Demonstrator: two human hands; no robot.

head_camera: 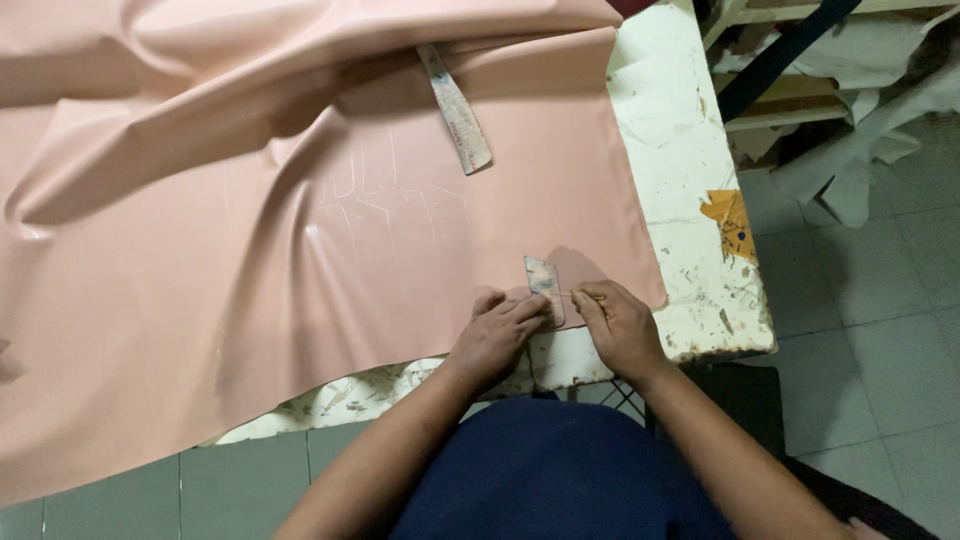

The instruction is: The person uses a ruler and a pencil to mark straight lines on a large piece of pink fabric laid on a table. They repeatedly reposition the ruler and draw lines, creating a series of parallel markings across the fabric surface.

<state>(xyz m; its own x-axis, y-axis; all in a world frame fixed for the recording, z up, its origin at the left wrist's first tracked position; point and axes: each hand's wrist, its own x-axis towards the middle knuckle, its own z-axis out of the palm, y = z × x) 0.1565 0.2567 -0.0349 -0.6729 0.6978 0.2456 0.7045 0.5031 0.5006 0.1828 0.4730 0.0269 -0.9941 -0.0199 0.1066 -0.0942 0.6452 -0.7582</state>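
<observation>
Landmark: I place everything by the pink sheet (300, 230), a big smooth hide-like piece draped over the white tabletop (690, 160).
Small template: a short, worn strip (545, 290) lies flat on the sheet's near right corner, close to its edge.
Left hand (497, 335): I see it pressing the template down, fingertips on the strip's near end; grip flat and closed on nothing.
Right hand (615, 322): just right of the template at the sheet's corner, fingers pinched together; possibly around a thin marker, but I cannot tell from this blurred view.
Long ruler (456, 110): lies on the sheet's far part, well apart from both hands.
Orange scrap (730, 222): on bare tabletop, right of the sheet.
</observation>
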